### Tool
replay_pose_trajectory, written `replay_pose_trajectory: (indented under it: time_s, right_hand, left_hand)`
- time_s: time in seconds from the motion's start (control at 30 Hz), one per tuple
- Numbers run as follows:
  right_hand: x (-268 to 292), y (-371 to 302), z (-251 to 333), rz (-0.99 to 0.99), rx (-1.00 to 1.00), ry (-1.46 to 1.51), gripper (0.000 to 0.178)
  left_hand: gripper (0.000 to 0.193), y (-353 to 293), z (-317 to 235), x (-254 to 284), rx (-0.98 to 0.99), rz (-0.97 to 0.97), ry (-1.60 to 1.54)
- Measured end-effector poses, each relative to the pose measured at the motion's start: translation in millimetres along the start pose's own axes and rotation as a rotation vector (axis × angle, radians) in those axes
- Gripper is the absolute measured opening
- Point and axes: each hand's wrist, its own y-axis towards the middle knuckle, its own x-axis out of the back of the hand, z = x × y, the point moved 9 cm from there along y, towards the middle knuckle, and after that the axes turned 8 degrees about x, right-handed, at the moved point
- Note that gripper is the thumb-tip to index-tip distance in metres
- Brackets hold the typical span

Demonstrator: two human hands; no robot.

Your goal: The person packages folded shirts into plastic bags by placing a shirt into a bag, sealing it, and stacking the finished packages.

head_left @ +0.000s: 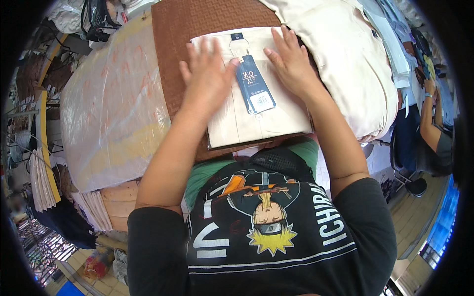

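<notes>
Head view, left to right: a plastic-wrapped bundle point(116, 108) stands just beside a brown cloth point(173, 34). Left hand point(210, 74) is palm down over the upper left of the folded shirt point(284, 111), fingers spread, slightly blurred. The folded shirt lies flat on the brown cloth, a blue tag point(251, 81) along its middle. Right hand point(295, 66) is at the upper right edge, fingers slightly parted, thumb apart. Cream fabric point(345, 64) lies beyond; a co-worker's arm point(427, 116) shows far right.

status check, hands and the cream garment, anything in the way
Left hand, right hand open over folded cream garment. Blue tag between them. No obstruction visible.
</notes>
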Motion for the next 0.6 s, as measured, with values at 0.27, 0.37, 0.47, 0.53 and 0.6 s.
replay_pose_trajectory:
  time_s: [0.27, 0.37, 0.47, 0.53, 0.6]
  right_hand:
    - [24.3, -25.2, -29.2, -0.057, -0.132, 0.217, 0.062]
    - [40.1, -18.3, 6.3, -0.169, -0.011, 0.154, 0.056]
    - [-8.4, -39.2, 22.8, -0.018, -0.052, -0.172, 0.062]
    - [-16.2, -47.6, 22.3, 0.014, -0.102, -0.127, 0.061]
    - [-12.7, -49.4, 24.1, 0.002, -0.11, -0.155, 0.06]
  left_hand:
    - [0.068, -10.7, 49.1, 4.7, 0.224, 0.043, 0.173]
    - [0.065, -10.1, -4.1, 10.2, 0.022, -0.033, 0.015]
    - [0.061, -18.5, -31.1, -25.9, -0.072, -0.034, 0.085]
    - [0.059, -27.5, -30.8, -31.8, -0.088, -0.067, 0.102]
    - [0.057, -29.6, -29.5, -32.9, -0.088, -0.082, 0.112]
